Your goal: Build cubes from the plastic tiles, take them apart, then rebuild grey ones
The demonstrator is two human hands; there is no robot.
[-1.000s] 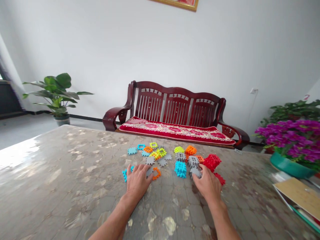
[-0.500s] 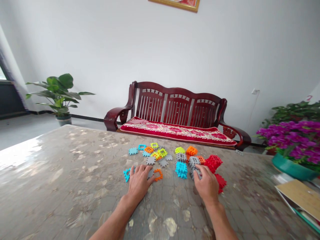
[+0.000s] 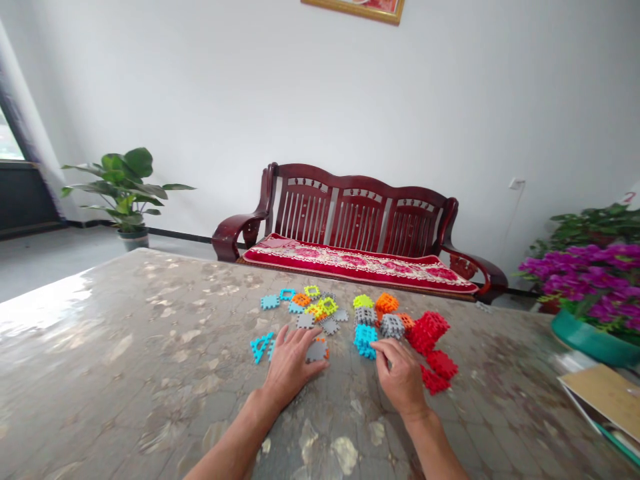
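Observation:
Flat toothed plastic building tiles lie on the table in front of me. My left hand (image 3: 290, 360) is spread, palm down, over a grey tile (image 3: 317, 351) that overlaps an orange one. A blue triangular tile (image 3: 262, 347) lies just left of this hand. My right hand (image 3: 401, 377) has loosely bent fingers, thumb and forefinger apart. Its forefinger tip is at the right edge of a blue tile stack (image 3: 365, 340); whether they touch I cannot tell. Behind it sits a grey stack (image 3: 392, 326), with red tiles (image 3: 429, 331) to its right.
Loose mixed tiles (image 3: 305, 321) are scattered beyond my left hand. Yellow-green (image 3: 363, 301) and orange (image 3: 387, 303) stacks stand farther back. At the right edge are a flower pot (image 3: 585, 337) and a brown folder (image 3: 603, 393). A wooden bench (image 3: 357, 193) stands behind the table.
My right hand has left the grey stack and moved left and nearer to me, beside the blue stack. The grey tile under my left hand has shifted right, over the orange tile.

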